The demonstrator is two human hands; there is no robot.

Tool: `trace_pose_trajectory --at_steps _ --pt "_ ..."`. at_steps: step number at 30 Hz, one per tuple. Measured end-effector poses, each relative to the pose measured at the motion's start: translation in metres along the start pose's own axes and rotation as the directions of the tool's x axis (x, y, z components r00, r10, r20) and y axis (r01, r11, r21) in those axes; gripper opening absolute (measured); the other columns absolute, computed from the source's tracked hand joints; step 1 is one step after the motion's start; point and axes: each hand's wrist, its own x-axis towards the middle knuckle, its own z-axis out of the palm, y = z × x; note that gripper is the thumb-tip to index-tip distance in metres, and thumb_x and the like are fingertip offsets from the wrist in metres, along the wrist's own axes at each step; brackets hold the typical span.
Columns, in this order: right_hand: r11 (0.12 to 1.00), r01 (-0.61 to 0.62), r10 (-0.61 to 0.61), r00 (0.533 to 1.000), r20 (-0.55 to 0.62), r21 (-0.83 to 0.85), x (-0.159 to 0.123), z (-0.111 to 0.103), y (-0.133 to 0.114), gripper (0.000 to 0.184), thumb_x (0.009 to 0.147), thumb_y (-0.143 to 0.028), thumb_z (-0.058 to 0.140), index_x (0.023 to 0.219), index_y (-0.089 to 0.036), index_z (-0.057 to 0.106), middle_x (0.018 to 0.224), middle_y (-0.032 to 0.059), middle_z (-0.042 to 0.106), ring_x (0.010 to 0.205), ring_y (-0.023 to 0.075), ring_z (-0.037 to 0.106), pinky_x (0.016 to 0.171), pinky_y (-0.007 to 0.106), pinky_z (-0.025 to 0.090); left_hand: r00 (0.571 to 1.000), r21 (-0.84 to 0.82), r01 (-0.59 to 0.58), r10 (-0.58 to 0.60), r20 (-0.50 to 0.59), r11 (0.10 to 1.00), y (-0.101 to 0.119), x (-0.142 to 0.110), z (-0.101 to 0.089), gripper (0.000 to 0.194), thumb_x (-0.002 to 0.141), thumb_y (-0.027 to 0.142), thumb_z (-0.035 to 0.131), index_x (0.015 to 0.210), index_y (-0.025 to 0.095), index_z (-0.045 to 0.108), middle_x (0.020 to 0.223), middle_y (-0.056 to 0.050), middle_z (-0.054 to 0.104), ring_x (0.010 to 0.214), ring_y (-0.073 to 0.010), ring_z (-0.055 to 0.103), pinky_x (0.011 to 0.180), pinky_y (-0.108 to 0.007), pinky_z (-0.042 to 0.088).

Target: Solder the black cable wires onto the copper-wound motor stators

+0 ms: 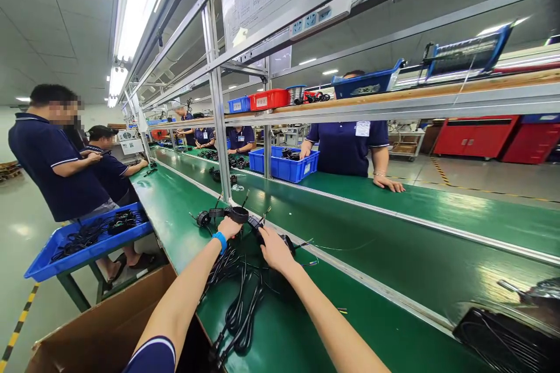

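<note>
My left hand (230, 226), with a blue band (221, 240) at its wrist, is closed on a black ring-shaped part (238, 214) over the green bench. To its right, my right hand (276, 249) has its fingers bent against a second black part (254, 222) with thin wire ends sticking up; the fingertips are partly hidden. More black round parts with wires (203, 219) sit just left of my left hand. Beneath and in front of my hands lie bundled black power cords (238, 317), with plugs at the near end.
A metal post (219, 134) rises just beyond my hands. Beside the bench are an open cardboard box (105, 326) and a blue tray of cords (48, 265). Opposite, a person (345, 148) reaches into a blue bin (284, 170). Several co-workers are at left and farther back.
</note>
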Motion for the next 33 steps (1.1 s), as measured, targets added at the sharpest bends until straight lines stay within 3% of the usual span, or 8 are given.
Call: trace_pose_trajectory --at_steps 4,10,14,19,21,25,30,33 --pt "0.996 -0.047 0.048 0.999 0.005 -0.078 0.003 -0.008 0.001 0.038 0.080 -0.007 0.056 0.117 -0.009 0.063 0.115 0.0190 0.066 0.111 0.0302 0.057 0.093 0.041 0.044 0.996 0.169 -0.068 0.076 -0.039 0.983 0.015 -0.001 -0.002 0.050 0.080 0.054 0.060 0.108 0.013 0.068 0.125 -0.025 0.062 0.113 -0.0365 0.063 0.090 -0.039 0.050" --pt "0.985 -0.069 0.067 0.998 -0.015 -0.159 -0.010 -0.036 0.000 0.015 0.077 -0.011 0.061 0.091 -0.013 0.066 0.096 0.0143 0.070 0.099 0.0286 0.059 0.084 0.036 0.042 0.992 0.304 -0.126 0.129 0.010 0.944 0.025 -0.010 -0.019 0.037 0.072 0.038 0.074 0.094 0.008 0.070 0.095 -0.021 0.072 0.100 -0.0337 0.068 0.085 -0.036 0.052" --pt "0.978 -0.053 0.039 0.997 -0.073 -0.203 -0.026 -0.080 -0.013 0.013 0.081 -0.011 0.057 0.091 -0.014 0.064 0.093 0.0133 0.068 0.096 0.0287 0.056 0.079 0.036 0.039 0.981 0.347 -0.169 0.191 -0.029 0.922 0.019 -0.028 -0.050 0.041 0.063 0.029 0.082 0.099 0.017 0.068 0.102 -0.012 0.072 0.102 -0.0288 0.067 0.085 -0.031 0.052" --pt "0.966 -0.062 0.030 0.991 -0.129 -0.250 -0.074 -0.143 -0.033 0.015 0.083 -0.007 0.052 0.090 -0.015 0.062 0.089 0.0140 0.064 0.091 0.0293 0.052 0.078 0.039 0.036 0.915 0.385 -0.274 0.363 -0.179 0.882 0.019 -0.085 -0.078 0.039 0.084 0.036 0.066 0.118 0.021 0.056 0.123 -0.012 0.061 0.112 -0.0267 0.062 0.093 -0.035 0.049" --pt "0.961 -0.076 0.024 0.981 -0.192 -0.267 -0.106 -0.161 -0.035 0.015 0.085 -0.009 0.051 0.092 -0.015 0.062 0.087 0.0130 0.062 0.087 0.0285 0.051 0.077 0.039 0.035 0.828 0.415 -0.379 0.503 -0.248 0.827 0.028 -0.120 -0.079 0.037 0.088 0.035 0.062 0.122 0.022 0.053 0.124 -0.009 0.057 0.106 -0.0238 0.063 0.090 -0.033 0.050" --pt "0.942 -0.172 0.059 0.929 -0.364 -0.287 -0.183 -0.178 -0.028 0.018 0.089 -0.016 0.049 0.102 -0.014 0.062 0.083 0.0118 0.062 0.081 0.0274 0.050 0.074 0.040 0.035 0.568 0.466 -0.646 0.788 -0.236 0.605 0.065 -0.193 -0.054 0.028 0.094 0.027 0.052 0.122 0.022 0.054 0.117 -0.005 0.055 0.096 -0.0183 0.064 0.081 -0.028 0.052" --pt "0.874 -0.401 0.315 0.898 -0.308 -0.274 -0.262 -0.169 -0.017 0.017 0.089 -0.020 0.054 0.102 -0.016 0.064 0.086 0.0111 0.065 0.081 0.0261 0.054 0.073 0.038 0.039 0.221 0.423 -0.887 0.975 0.034 0.187 0.113 -0.258 0.025 0.039 0.096 0.014 0.040 0.133 0.023 0.049 0.130 -0.010 0.054 0.102 -0.0202 0.063 0.084 -0.031 0.053" --pt "0.818 -0.544 0.515 0.837 -0.184 -0.184 -0.301 -0.156 -0.011 0.013 0.085 -0.028 0.066 0.093 -0.017 0.067 0.090 0.0103 0.066 0.086 0.0272 0.059 0.076 0.039 0.046 0.137 0.368 -0.927 0.979 0.153 0.072 0.124 -0.281 0.076 0.048 0.091 0.007 0.039 0.136 0.022 0.049 0.143 -0.014 0.048 0.107 -0.0220 0.063 0.090 -0.034 0.052"
